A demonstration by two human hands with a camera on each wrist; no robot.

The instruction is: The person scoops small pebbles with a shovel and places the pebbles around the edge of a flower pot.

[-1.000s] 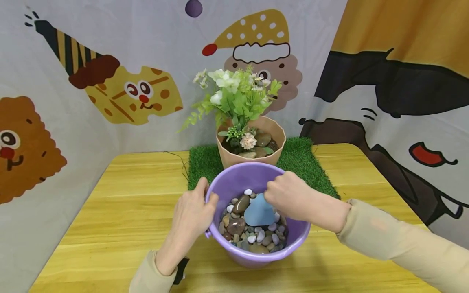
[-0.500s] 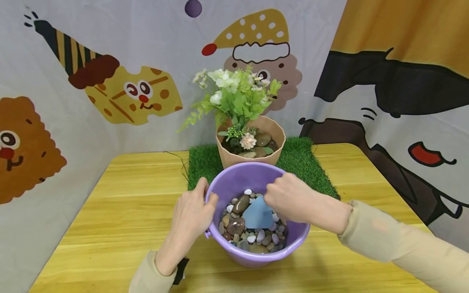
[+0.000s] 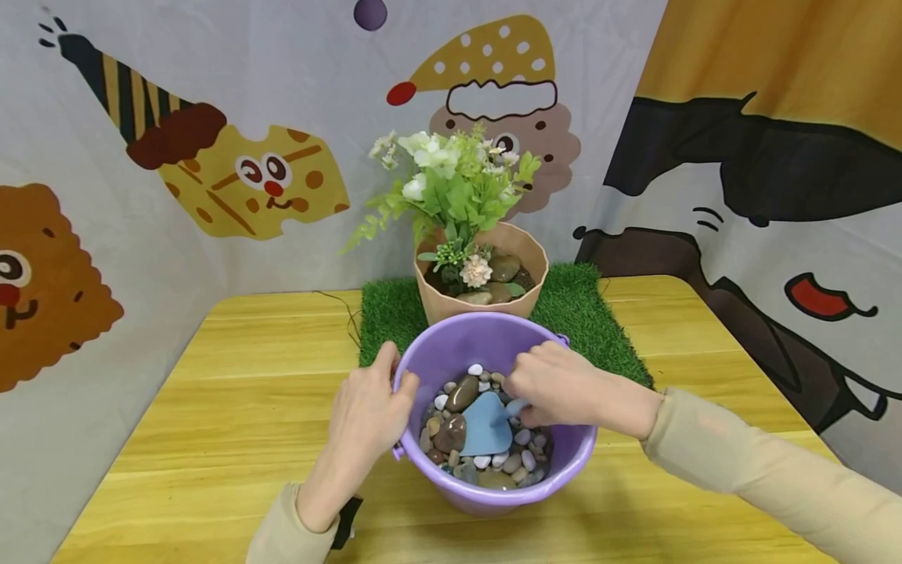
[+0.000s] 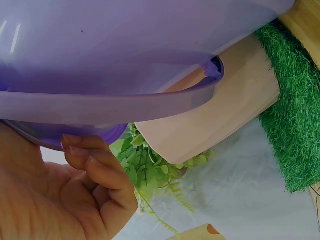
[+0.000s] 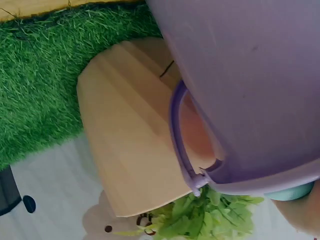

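Note:
A purple bucket (image 3: 451, 348) holds water-smooth pebbles and larger stones (image 3: 463, 394). My left hand (image 3: 372, 401) pinches its left rim, thumb inside; in the left wrist view the curled fingers (image 4: 102, 167) lie at the rim outside, below the bucket's carrying handle (image 4: 110, 107). Reaching over the right side, my right hand (image 3: 555, 384) grips the handle of a light blue toy shovel (image 3: 486, 427). The shovel's blade lies flat over the pebbles. In the right wrist view the bucket wall (image 5: 250, 75) hides most of that hand, and a bit of the shovel's handle (image 5: 290, 192) shows at the rim.
Right behind the bucket stands a beige flowerpot (image 3: 486, 310) with green leaves and white flowers (image 3: 451, 176), plus stones inside. It rests on a green turf mat (image 3: 599, 329). All stand on a wooden table (image 3: 275, 392), with a cartoon cloth (image 3: 282, 63) hanging behind.
The shovel blade has moved left and toward the near side over the pebbles, and its handle now shows. My right hand has shifted slightly; the left hand stays on the rim.

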